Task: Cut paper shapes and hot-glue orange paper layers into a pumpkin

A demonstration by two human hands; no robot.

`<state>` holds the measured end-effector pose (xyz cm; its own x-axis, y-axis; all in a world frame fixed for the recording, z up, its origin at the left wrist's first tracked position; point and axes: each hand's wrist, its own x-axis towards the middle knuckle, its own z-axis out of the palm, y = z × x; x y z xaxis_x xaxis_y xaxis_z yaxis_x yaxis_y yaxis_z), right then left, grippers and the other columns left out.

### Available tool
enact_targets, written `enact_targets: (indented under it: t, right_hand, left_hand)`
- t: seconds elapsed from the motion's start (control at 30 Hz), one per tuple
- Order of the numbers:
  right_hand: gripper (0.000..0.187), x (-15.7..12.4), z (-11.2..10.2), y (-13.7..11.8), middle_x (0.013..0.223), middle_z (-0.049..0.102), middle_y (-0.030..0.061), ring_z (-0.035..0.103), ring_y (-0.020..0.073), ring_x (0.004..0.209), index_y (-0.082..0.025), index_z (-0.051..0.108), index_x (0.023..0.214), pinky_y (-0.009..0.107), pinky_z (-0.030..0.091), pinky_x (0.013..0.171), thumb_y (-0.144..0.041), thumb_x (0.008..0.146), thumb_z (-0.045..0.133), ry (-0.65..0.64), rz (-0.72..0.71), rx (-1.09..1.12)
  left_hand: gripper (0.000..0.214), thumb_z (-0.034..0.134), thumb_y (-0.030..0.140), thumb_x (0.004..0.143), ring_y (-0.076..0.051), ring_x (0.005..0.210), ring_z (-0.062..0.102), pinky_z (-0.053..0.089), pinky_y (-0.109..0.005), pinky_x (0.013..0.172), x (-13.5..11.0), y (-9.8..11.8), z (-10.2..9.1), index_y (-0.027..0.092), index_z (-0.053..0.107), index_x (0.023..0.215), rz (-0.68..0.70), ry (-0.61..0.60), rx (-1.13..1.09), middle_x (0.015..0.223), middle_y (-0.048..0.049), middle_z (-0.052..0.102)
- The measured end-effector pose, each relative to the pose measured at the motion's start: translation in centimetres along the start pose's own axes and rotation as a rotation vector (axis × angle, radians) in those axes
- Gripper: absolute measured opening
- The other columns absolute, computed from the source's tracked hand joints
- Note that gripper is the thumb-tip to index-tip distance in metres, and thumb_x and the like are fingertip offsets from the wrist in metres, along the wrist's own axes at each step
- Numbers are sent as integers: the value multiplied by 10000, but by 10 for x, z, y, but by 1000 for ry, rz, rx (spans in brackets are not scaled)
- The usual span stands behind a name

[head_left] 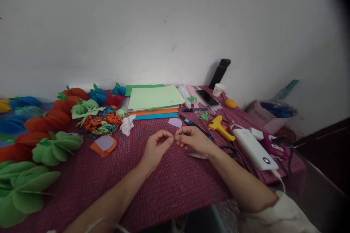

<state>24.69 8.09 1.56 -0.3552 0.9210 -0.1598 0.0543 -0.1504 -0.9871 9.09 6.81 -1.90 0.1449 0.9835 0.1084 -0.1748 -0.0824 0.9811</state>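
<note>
Over the middle of the table my left hand and my right hand meet fingertip to fingertip. Both pinch a tiny green paper piece, mostly hidden by the fingers. Under my right wrist the blade of a pair of scissors pokes out. Just beyond my hands lies a lilac paper half-round. A blue and black utility knife rests slantwise behind my right hand. Small green paper leaves lie farther back.
Paper pumpkins fill the left side, beside a heap of paper scraps. Coloured sheets are stacked at the wall. To the right are a yellow glue gun, a white power bank, a phone, a paper cup and a black bottle.
</note>
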Motion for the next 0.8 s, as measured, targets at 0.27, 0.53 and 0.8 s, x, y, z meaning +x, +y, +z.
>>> enact_targets:
  t: [0.27, 0.53, 0.8]
  right_hand:
    - [137, 0, 2, 1, 568, 574, -35, 453, 48, 460, -156, 589, 683, 177, 336, 438, -283, 658, 634, -18, -5, -11]
    - [128, -1, 1, 1, 585, 574, -31, 464, 59, 482, -161, 585, 681, 195, 347, 472, -282, 676, 625, -43, -40, -37]
    - [63, 0, -4, 8, 573, 524, -48, 424, 67, 502, -165, 592, 678, 208, 320, 503, -226, 694, 589, -28, -115, -165]
  left_hand:
    - [115, 627, 245, 701, -94, 592, 464, 356, -219, 572, 0, 1, 2, 154, 576, 654, 3, -11, 44, 615, 23, 547]
    - [105, 620, 243, 691, -93, 584, 464, 358, -217, 566, 0, 3, 2, 159, 569, 656, 11, -13, 59, 615, 30, 536]
    - [52, 582, 204, 693, -84, 518, 426, 328, -208, 505, 0, -4, -1, 166, 577, 658, 82, -14, 245, 575, 32, 523]
